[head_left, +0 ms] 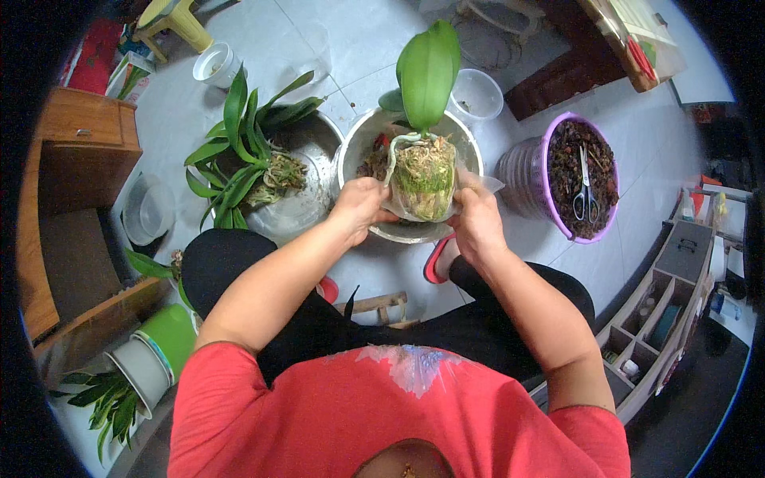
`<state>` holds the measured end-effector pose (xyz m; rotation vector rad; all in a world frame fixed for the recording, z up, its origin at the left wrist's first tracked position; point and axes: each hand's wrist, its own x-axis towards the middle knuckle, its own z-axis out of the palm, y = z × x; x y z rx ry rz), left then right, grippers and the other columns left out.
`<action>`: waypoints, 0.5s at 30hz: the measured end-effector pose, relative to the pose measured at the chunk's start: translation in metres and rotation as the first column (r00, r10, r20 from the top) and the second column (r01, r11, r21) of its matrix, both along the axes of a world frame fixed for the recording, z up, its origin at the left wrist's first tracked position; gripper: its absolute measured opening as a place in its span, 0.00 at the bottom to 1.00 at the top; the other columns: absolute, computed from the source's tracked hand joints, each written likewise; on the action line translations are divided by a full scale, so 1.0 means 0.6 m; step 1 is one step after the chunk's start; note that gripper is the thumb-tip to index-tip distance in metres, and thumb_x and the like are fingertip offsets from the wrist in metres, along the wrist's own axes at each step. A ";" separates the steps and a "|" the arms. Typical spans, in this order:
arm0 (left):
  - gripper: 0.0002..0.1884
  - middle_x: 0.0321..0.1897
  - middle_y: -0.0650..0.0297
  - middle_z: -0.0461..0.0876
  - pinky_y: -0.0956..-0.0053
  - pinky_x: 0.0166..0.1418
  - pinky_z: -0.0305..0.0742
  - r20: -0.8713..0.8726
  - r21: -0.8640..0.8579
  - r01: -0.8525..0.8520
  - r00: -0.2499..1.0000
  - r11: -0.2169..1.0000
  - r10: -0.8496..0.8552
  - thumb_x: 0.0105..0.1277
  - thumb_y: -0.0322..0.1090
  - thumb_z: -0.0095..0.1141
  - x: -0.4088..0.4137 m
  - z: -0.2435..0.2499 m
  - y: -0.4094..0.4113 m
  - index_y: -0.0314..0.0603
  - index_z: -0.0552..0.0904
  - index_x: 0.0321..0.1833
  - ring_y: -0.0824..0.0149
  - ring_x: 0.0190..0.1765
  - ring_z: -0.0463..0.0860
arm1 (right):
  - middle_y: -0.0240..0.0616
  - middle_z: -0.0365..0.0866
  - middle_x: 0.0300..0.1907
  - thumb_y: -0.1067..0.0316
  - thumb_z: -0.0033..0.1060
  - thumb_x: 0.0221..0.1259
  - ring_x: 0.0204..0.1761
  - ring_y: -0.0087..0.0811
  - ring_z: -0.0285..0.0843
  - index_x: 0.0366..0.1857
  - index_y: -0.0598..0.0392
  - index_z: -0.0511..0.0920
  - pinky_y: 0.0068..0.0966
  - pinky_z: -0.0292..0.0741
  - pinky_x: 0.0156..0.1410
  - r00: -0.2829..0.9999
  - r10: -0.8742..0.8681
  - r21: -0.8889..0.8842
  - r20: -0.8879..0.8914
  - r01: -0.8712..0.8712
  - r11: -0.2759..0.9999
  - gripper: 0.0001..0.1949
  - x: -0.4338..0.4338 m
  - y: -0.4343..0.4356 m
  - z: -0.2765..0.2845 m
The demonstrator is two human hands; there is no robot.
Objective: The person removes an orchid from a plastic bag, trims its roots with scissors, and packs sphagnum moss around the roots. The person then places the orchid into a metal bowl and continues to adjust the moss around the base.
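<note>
Between my hands is an orchid with broad green leaves (427, 77) and a mossy root ball (424, 179). A clear plastic sheet or sleeve (487, 182) wraps around the root ball. My left hand (363, 206) grips the wrap on its left side, near a thick pale root. My right hand (478, 215) pinches the plastic on the right side. All this is held over a round metal basin (352, 140), where some dark potting bark (372, 162) shows behind the root ball.
Bare-rooted orchids (239, 155) lie in another metal basin (323, 128) to the left. At right, a purple-rimmed basket (551, 173) holds bark with scissors (584, 191) on top. Clear plastic pots (477, 94) stand on the tiled floor (364, 57). A wooden cabinet (89, 122) borders the left.
</note>
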<state>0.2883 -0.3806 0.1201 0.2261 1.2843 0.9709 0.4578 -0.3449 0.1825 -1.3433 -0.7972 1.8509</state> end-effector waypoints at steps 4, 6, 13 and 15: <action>0.08 0.30 0.65 0.77 0.82 0.36 0.72 -0.775 0.191 0.280 0.631 0.941 -0.031 0.60 0.29 0.59 -0.031 0.004 0.003 0.35 0.74 0.36 0.72 0.30 0.75 | 0.42 0.76 0.52 0.77 0.36 0.56 0.48 0.31 0.77 0.60 0.63 0.69 0.25 0.76 0.52 0.979 0.008 0.280 0.206 -0.066 0.958 0.25 0.013 0.005 -0.044; 0.07 0.31 0.65 0.76 0.83 0.36 0.71 -0.639 0.351 0.244 0.768 0.904 0.041 0.60 0.27 0.58 -0.030 0.011 -0.011 0.34 0.74 0.38 0.75 0.31 0.75 | 0.46 0.76 0.53 0.77 0.34 0.57 0.56 0.33 0.73 0.60 0.67 0.69 0.23 0.67 0.61 0.934 -0.012 0.493 0.356 -0.177 0.852 0.24 0.017 0.011 -0.047; 0.22 0.48 0.57 0.78 0.76 0.54 0.74 -0.193 0.364 0.144 0.978 0.920 -0.076 0.65 0.30 0.57 0.006 0.056 -0.020 0.29 0.69 0.59 0.70 0.50 0.77 | 0.61 0.72 0.56 0.79 0.35 0.58 0.61 0.53 0.69 0.61 0.67 0.65 0.33 0.63 0.67 0.811 -0.047 0.594 0.584 -0.386 0.706 0.23 0.004 -0.009 -0.019; 0.22 0.49 0.56 0.78 0.76 0.57 0.72 -0.106 0.356 0.087 0.993 0.931 -0.052 0.65 0.31 0.57 0.014 0.067 -0.015 0.30 0.69 0.60 0.70 0.52 0.77 | 0.60 0.70 0.57 0.80 0.40 0.57 0.61 0.55 0.67 0.62 0.66 0.64 0.36 0.63 0.67 0.791 -0.064 0.626 0.609 -0.429 0.651 0.24 0.001 -0.015 -0.018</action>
